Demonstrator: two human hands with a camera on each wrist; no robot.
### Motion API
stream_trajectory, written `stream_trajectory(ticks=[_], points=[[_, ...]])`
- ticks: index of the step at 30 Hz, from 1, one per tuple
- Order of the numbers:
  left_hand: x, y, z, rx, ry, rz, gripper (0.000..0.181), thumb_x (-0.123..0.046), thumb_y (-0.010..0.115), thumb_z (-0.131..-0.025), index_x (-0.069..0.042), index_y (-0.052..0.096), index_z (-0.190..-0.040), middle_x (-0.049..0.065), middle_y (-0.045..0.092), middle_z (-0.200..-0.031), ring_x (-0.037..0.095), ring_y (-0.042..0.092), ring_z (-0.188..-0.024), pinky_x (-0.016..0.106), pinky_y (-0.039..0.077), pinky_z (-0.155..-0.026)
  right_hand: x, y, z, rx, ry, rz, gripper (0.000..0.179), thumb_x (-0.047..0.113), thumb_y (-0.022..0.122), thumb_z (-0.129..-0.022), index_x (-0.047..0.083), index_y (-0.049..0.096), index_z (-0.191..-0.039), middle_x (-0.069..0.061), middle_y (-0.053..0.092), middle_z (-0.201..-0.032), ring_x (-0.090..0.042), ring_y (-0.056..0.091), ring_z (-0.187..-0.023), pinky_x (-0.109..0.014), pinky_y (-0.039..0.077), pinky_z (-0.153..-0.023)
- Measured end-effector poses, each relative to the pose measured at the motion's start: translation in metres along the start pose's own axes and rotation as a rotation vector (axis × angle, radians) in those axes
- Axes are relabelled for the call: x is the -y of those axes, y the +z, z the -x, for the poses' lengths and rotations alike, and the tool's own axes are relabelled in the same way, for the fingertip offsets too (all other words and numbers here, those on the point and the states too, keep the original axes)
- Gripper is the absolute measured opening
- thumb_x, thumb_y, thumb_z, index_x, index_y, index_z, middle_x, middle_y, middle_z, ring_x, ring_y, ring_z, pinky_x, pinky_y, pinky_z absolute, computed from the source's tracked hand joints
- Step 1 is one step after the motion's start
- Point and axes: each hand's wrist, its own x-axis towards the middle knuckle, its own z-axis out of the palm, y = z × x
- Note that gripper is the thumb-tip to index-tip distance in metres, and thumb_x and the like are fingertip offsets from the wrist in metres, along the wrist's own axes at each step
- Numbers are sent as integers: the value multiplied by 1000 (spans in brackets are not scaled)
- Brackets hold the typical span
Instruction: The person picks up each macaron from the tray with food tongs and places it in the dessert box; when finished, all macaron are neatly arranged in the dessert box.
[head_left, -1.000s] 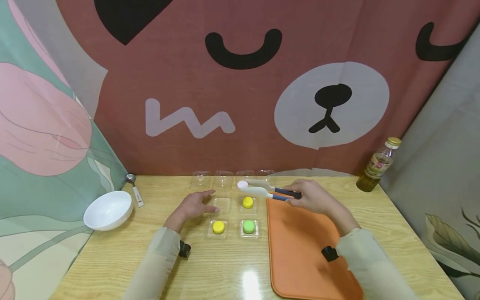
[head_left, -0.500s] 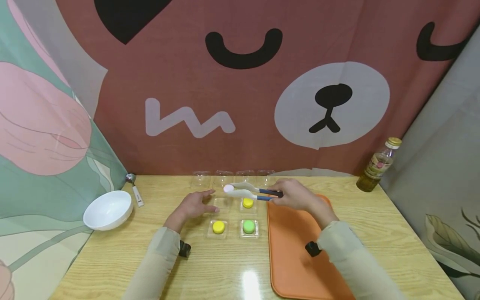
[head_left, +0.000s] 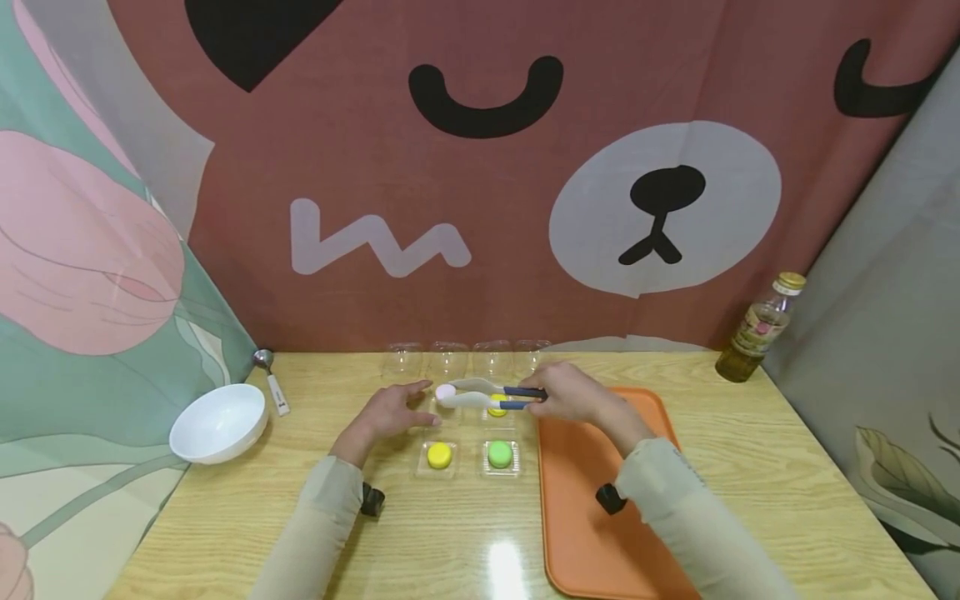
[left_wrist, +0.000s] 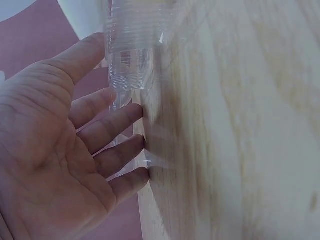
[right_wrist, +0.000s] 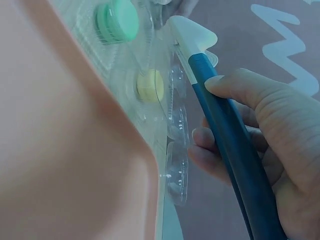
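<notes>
My right hand (head_left: 573, 393) grips tongs (right_wrist: 227, 135) with dark blue handles and pale tips. Between the tips is a pale pink macaron (head_left: 446, 392), low over a clear plastic tray (head_left: 446, 421). My left hand (head_left: 386, 411) is beside that tray with fingers spread; its thumb comes up to clear plastic in the left wrist view. A yellow macaron (head_left: 439, 455) and a green macaron (head_left: 500, 454) sit in clear trays nearer me. Another yellow macaron (right_wrist: 150, 86) lies behind the green one, partly covered by the tongs in the head view.
An orange tray (head_left: 592, 533) lies under my right forearm. Several clear plastic covers (head_left: 448, 360) line the back edge. At left stand a white bowl (head_left: 217, 425) and a scoop (head_left: 275, 392). A bottle (head_left: 753, 333) of yellowish liquid stands at back right.
My right hand has moved left and slightly down, bringing the pink macaron in the tongs over the tray by my left hand. The left hand has stayed in place.
</notes>
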Motion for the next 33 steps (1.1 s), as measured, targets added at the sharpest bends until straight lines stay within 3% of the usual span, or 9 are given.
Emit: stream_trajectory(ticks=[3, 13, 24, 33], points=[[-1, 0, 0, -6, -1, -6, 79, -45, 81, -84, -22, 48, -152, 12, 62, -143, 39, 48, -141, 57, 39, -115, 2, 2, -2, 11, -13, 22, 32, 22, 74, -90, 14, 75, -121, 3, 68, -90, -12, 49, -74, -27, 42, -64], [-1, 1, 0, -5, -6, -12, 80, -45, 81, -84, -21, 49, -152, 12, 63, -142, 38, 49, -139, 57, 40, -114, 12, 5, -3, 32, 14, 124, 37, 27, 74, -91, 13, 73, -125, -2, 68, -101, -11, 53, -77, -30, 48, -69], [-2, 0, -1, -7, -13, -27, 79, -45, 82, -83, -22, 49, -152, 13, 60, -145, 38, 49, -139, 57, 41, -113, 27, -2, -4, 46, 32, 163, 38, 26, 75, -91, 10, 73, -125, -7, 69, -106, -17, 63, -86, -36, 56, -74], [0, 1, -2, -3, -12, -37, 80, -47, 80, -84, -23, 48, -153, 12, 60, -146, 39, 47, -141, 56, 40, -115, 25, 1, -1, 37, 44, 153, 37, 28, 75, -91, 12, 73, -124, -7, 69, -109, -16, 63, -87, -35, 56, -74]])
